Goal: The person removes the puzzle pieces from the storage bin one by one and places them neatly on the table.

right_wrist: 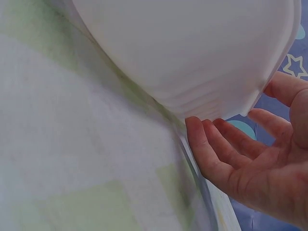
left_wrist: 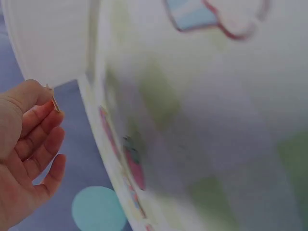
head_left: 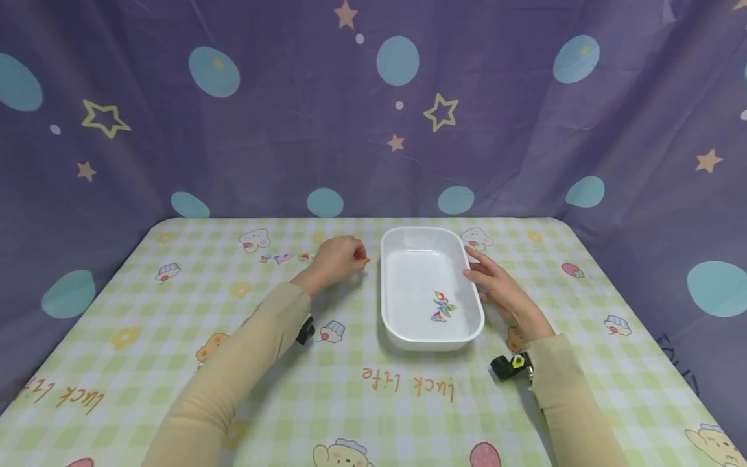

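My left hand (head_left: 338, 259), left of the white plastic tub (head_left: 432, 345), pinches a small thin piece (left_wrist: 56, 102) between thumb and fingertips. Only its edge shows in the left wrist view, so its kind is unclear; in the head view it looks reddish-orange. At the tub's right side, my right hand (head_left: 496, 285) holds the wall, thumb at the rim and fingers (right_wrist: 211, 149) against the outside. A few small colourful, butterfly-like flat pieces (head_left: 442, 307) lie inside the tub near its front right. More flat colourful pieces (head_left: 284, 258) sit in a row behind the left wrist, partly hidden by it.
A green-and-white checked tablecloth (head_left: 327, 415) printed with cartoon figures covers the table. Behind it hangs a purple curtain (head_left: 292, 130) with stars and blue ovals. Black wrist devices (head_left: 509, 367) are strapped at both sleeves.
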`<action>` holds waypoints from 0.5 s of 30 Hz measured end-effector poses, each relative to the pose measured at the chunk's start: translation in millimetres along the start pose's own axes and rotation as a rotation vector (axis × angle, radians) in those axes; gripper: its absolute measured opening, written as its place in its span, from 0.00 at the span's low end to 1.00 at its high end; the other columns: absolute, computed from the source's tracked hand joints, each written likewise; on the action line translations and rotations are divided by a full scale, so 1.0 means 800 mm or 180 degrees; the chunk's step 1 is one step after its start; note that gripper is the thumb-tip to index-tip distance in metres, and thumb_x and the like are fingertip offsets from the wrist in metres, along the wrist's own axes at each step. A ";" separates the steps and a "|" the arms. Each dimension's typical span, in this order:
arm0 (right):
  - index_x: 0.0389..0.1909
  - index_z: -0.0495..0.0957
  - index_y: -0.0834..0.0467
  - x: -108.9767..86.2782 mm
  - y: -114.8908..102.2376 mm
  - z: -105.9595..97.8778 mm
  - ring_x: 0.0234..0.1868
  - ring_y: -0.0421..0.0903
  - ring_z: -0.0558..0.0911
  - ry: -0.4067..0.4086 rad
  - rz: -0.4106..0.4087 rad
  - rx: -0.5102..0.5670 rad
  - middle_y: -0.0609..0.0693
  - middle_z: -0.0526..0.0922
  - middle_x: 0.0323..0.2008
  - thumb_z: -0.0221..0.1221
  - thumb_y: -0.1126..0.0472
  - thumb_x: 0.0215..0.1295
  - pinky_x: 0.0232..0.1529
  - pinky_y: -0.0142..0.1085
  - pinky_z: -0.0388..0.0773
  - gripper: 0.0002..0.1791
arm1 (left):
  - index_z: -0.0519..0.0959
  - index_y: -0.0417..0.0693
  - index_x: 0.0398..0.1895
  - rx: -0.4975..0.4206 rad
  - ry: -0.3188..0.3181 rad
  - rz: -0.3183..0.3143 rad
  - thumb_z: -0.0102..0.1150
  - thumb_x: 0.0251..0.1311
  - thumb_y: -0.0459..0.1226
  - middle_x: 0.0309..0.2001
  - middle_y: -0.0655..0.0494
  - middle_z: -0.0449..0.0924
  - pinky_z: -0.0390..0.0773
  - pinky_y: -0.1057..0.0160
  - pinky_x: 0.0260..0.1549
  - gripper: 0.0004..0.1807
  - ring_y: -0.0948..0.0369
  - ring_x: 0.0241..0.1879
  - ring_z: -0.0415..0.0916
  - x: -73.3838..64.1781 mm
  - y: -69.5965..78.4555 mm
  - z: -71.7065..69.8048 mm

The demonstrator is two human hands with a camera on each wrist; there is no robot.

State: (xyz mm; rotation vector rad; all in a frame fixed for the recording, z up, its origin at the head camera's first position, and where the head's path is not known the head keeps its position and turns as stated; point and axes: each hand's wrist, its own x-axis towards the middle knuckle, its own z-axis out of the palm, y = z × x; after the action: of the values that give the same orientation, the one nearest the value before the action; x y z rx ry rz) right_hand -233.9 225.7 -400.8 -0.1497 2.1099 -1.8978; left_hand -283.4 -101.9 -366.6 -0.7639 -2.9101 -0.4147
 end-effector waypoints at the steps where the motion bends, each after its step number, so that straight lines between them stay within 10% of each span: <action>1: 0.71 0.45 0.47 0.000 0.000 0.000 0.53 0.49 0.72 0.0002 0.0008 -0.0001 0.61 0.57 0.66 0.52 0.54 0.65 0.45 0.40 0.76 0.37 | 0.81 0.49 0.28 -0.0004 -0.0035 -0.0049 0.60 0.51 0.41 0.29 0.57 0.80 0.73 0.61 0.30 0.06 0.61 0.28 0.74 0.000 -0.002 0.002; 15: 0.71 0.44 0.46 0.000 0.000 -0.002 0.59 0.58 0.67 -0.0028 0.0021 0.0005 0.62 0.56 0.66 0.52 0.54 0.65 0.47 0.41 0.75 0.37 | 0.80 0.50 0.25 0.0186 -0.0352 -0.0395 0.62 0.51 0.42 0.26 0.58 0.79 0.73 0.59 0.31 0.06 0.60 0.26 0.73 0.005 -0.015 0.023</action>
State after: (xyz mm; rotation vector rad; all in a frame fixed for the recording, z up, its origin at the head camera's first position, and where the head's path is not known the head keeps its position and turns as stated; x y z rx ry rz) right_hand -234.3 227.6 -400.7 -0.1502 2.1006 -1.8918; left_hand -293.4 -104.5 -386.2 -0.6194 -3.0686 -0.3058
